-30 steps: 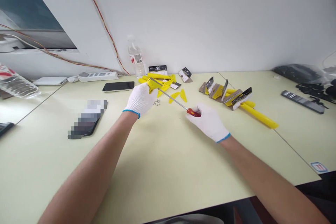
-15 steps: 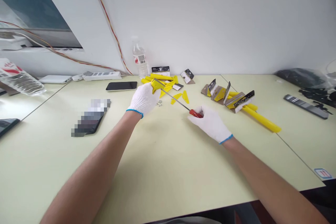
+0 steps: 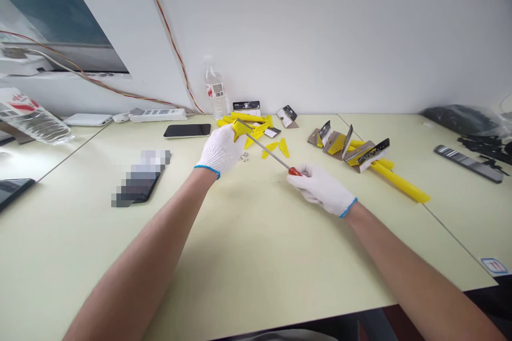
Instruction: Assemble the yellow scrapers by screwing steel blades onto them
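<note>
My left hand point(image 3: 221, 149), in a white knitted glove, is closed around a yellow scraper head point(image 3: 240, 128) with a thin grey edge. The gloved fingers of my right hand point(image 3: 322, 186) wrap the red handle of a long screwdriver point(image 3: 272, 154). Its shaft points up and left to the scraper head; whether the tip sits in a screw is too small to tell. Small metal screws point(image 3: 244, 157) lie on the table just right of my left hand. Two yellow triangular plates point(image 3: 284, 147) rest beyond the shaft. Behind them is a pile of yellow scraper parts point(image 3: 252, 116).
Several yellow scrapers with cardboard-covered heads point(image 3: 400, 184) lie on the right. A clear bottle point(image 3: 216, 90) stands by the wall, near a black phone point(image 3: 187, 130) and a power strip point(image 3: 158, 114). A partly pixelated dark object point(image 3: 150, 186) is at left. Farther right lies a grey metal strip point(image 3: 468, 163).
My right hand has shifted and turned slightly on the screwdriver handle. The left hand keeps its hold on the scraper head. The whole view has moved slightly.
</note>
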